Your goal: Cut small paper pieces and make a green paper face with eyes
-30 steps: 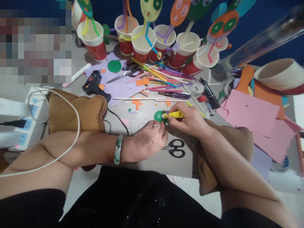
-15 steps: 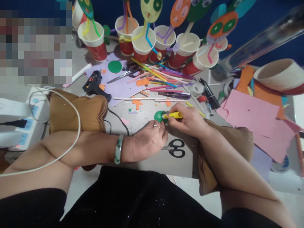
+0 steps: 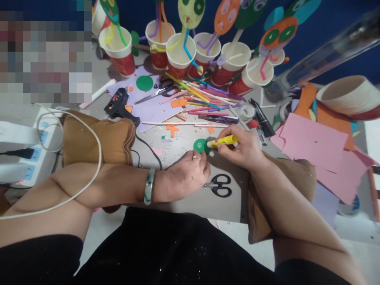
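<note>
On the table in front of me lies a small green paper circle (image 3: 199, 145) with a pale scribbled mark on it. My left hand (image 3: 188, 174), wearing a ring and a jade-like bangle, grips the near edge of the circle, its fingertips partly hidden. A yellow marker (image 3: 227, 140) with a whitish tip is pinched in my right hand (image 3: 245, 148), its tip at the circle's right edge. Black-handled scissors (image 3: 221, 186) lie beside my left hand, which covers their blades.
Red-and-white paper cups (image 3: 120, 59) with paper figures line the back. Pipe cleaners (image 3: 202, 95), a second pair of scissors (image 3: 160, 89) and a glue gun (image 3: 120, 107) lie before them. Pink paper (image 3: 314, 134) is piled right. A white cable (image 3: 99, 150) crosses my left arm.
My right hand has shifted slightly right with the marker, drawing its tip toward the circle's right edge. My left hand stays in place on the circle.
</note>
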Tool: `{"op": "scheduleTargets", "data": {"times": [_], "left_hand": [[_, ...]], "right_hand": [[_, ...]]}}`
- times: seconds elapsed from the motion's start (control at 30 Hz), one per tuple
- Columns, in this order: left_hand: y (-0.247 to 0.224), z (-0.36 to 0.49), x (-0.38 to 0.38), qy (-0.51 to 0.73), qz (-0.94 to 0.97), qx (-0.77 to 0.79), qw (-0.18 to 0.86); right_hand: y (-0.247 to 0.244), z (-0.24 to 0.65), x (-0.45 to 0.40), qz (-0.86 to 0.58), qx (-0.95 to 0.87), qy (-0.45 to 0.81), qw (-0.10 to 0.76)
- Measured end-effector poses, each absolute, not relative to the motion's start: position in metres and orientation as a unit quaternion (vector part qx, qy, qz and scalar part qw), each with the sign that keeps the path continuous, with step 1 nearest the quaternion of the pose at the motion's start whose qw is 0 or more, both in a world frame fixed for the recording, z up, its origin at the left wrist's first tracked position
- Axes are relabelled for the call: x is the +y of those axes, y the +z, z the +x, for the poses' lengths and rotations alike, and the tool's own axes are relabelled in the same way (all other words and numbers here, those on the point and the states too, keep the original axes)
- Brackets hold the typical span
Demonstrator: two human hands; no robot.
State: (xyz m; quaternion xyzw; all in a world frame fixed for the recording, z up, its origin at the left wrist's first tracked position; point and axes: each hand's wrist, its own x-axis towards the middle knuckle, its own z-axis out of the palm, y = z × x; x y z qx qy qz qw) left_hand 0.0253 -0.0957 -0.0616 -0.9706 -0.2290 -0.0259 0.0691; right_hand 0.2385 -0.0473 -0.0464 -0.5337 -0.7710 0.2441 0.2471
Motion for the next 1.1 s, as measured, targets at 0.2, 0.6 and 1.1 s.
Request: {"op": "scheduleTargets", "data": {"times": [0.2, 0.6, 1.1], "left_hand": [[-0.062, 0.0256, -0.0965, -0.038, -0.969, -0.234, 0.068], [-0.0624, 0.0252, -0.0959, -0.028, -0.97, -0.231, 0.072], [-0.0608, 0.0252, -0.0962, -0.011, -0.971, -0.227, 0.068]], "right_hand": [[-0.0548, 0.2383, -0.0457, -0.522, -0.791, 0.237, 0.213], [-0.0524, 0.2376, -0.0447, -0.509, -0.803, 0.259, 0.17], [-0.0515, 0.2362, -0.044, -0.53, -0.777, 0.258, 0.219]]}}
